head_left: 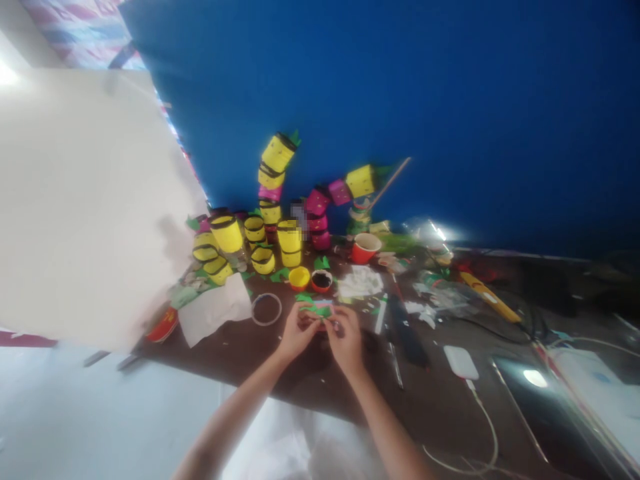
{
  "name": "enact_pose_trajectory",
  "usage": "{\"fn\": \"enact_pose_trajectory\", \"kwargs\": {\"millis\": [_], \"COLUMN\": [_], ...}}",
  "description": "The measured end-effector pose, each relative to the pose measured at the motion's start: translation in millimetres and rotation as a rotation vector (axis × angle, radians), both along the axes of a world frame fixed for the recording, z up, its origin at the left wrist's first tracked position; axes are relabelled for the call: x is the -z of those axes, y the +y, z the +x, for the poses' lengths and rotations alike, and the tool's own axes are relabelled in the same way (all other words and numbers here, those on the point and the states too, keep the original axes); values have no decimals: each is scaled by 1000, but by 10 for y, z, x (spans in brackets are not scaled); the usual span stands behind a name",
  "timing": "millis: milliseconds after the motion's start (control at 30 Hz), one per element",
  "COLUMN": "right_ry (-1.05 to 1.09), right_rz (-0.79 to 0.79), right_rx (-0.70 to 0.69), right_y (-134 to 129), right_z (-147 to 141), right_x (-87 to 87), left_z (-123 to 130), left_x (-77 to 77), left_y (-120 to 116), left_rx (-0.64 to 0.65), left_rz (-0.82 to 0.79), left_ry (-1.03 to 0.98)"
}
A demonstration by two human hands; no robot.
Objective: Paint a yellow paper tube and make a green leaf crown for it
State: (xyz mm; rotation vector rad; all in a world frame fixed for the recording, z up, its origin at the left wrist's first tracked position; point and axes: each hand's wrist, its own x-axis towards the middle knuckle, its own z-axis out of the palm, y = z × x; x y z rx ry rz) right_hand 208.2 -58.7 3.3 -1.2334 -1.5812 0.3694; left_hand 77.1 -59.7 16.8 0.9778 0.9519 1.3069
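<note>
Both my hands meet over the front middle of the dark table. Between their fingertips is a small green paper piece [317,311] with a jagged edge. My left hand [299,331] pinches it from the left, and my right hand [346,335] closes on it from the right. Something pinkish shows behind the green paper, too blurred to name. Just beyond my hands stand a small yellow cup [299,278] and a small red cup [321,281] with dark contents. Green paper scraps [281,275] lie around them.
Yellow and magenta cup stacks with black bands [277,153] rise along the blue wall [400,87]. A red paper cup [367,249], crumpled tissue [361,281], a tape ring [267,309] and white paper [217,310] lie nearby. Rightward are a yellow cutter-like tool [490,297], a white charger [461,363] and a dark tablet [547,413].
</note>
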Motion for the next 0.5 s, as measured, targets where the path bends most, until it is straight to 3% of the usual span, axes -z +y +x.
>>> {"fn": "enact_pose_trajectory", "kwargs": {"millis": [500], "right_ry": [79], "right_rz": [-77], "right_rx": [4], "right_y": [22], "right_z": [-24], "right_x": [29], "left_z": [16], "left_x": [-45], "left_y": [-15], "left_rx": [-2], "left_rz": [2], "left_ry": [29]}}
